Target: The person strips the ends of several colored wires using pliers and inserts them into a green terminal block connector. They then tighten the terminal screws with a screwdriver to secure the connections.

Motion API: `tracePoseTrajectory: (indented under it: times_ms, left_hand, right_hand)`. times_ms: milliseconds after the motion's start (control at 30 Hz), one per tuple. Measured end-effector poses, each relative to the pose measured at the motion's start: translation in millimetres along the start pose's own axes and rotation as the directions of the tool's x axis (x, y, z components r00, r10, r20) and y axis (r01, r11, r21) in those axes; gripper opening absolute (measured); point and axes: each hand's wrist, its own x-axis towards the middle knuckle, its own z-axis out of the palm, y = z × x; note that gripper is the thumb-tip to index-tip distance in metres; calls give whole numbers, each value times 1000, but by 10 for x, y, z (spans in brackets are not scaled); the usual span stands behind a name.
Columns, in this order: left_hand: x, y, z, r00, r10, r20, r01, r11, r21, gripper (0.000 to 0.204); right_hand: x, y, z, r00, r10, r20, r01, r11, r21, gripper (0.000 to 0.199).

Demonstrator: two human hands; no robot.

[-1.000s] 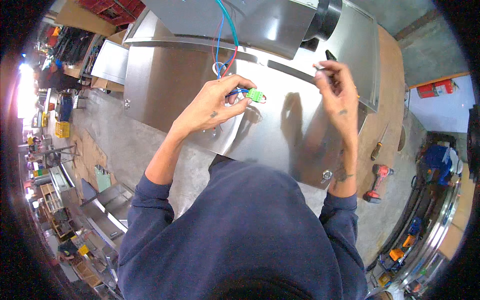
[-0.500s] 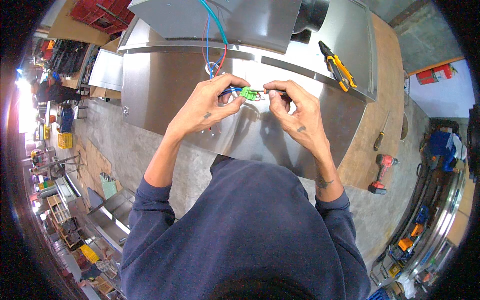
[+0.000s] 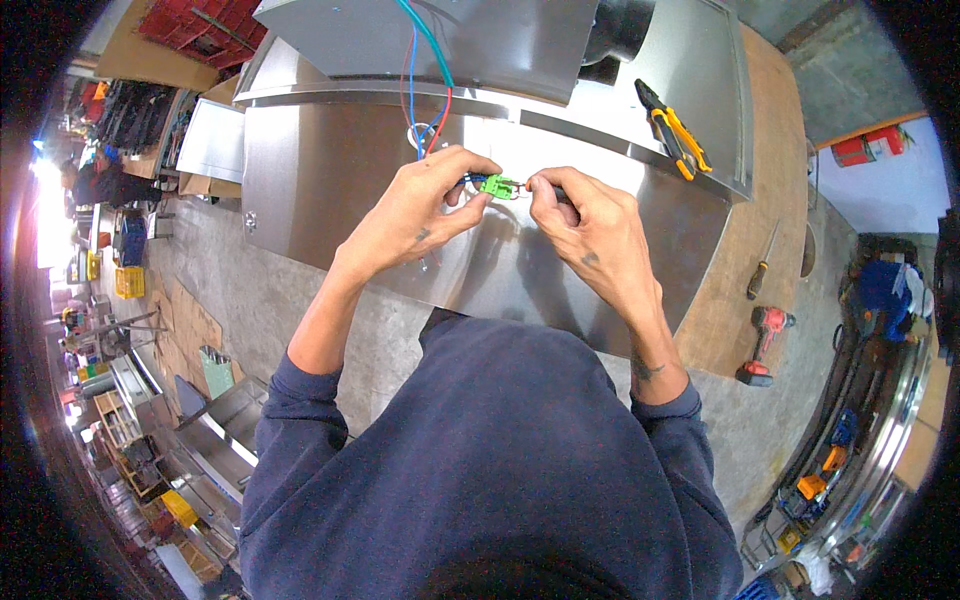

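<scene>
Between its thumb and fingers, my left hand pinches a small green terminal block connector. Blue wires enter the connector from the left, partly hidden by my fingers. My right hand is closed around a small screwdriver with an orange and black handle. Its thin shaft points left and meets the right side of the connector; whether it sits in a screw is too small to tell. Red and blue wires come down from a green sleeve behind my left hand.
Under my hands lies a stainless steel panel. A grey metal box stands beyond it. Yellow-handled pliers rest at the far right. On the wooden board are a longer screwdriver and a red cordless drill.
My right hand has turned slightly and its fingers have curled further around the screwdriver. My left hand keeps the connector in nearly the same place.
</scene>
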Motion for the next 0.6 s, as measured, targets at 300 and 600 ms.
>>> tracePoseTrajectory:
  times_ms: [300, 600]
  left_hand:
    - [5, -45, 36, 999, 46, 17, -46, 999, 20, 31]
    - [-57, 13, 85, 1000, -2, 27, 3, 1000, -28, 30]
  right_hand:
    - [67, 11, -37, 965, -184, 187, 214, 965, -151, 12]
    - [9, -25, 46, 963, -226, 147, 247, 958, -142, 24]
